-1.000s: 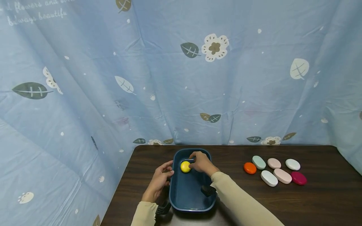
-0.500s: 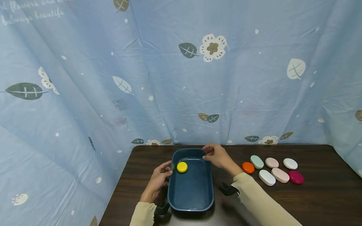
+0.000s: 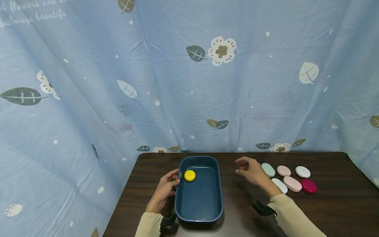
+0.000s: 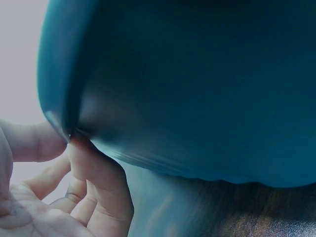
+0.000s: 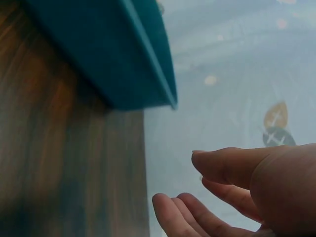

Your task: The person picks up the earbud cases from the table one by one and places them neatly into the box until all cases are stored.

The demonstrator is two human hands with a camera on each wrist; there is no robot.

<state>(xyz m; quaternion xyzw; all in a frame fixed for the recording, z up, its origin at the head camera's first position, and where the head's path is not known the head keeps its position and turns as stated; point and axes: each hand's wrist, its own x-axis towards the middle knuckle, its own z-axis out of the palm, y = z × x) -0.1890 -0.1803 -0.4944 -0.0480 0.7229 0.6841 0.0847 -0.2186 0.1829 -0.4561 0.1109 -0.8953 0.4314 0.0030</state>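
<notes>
White script [image 3: 35,13], "flowers and", "always beautifu", on blue curtain [image 3: 171,75]

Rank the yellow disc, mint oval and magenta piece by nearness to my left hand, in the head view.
1. Yellow disc: inside the tray, near its left wall.
2. Mint oval: on the table, beyond the right hand.
3. Magenta piece: farthest right.

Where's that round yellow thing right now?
In the head view, the round yellow thing lies inside the blue tray, toward its far left corner, near the side the left hand holds.
</notes>
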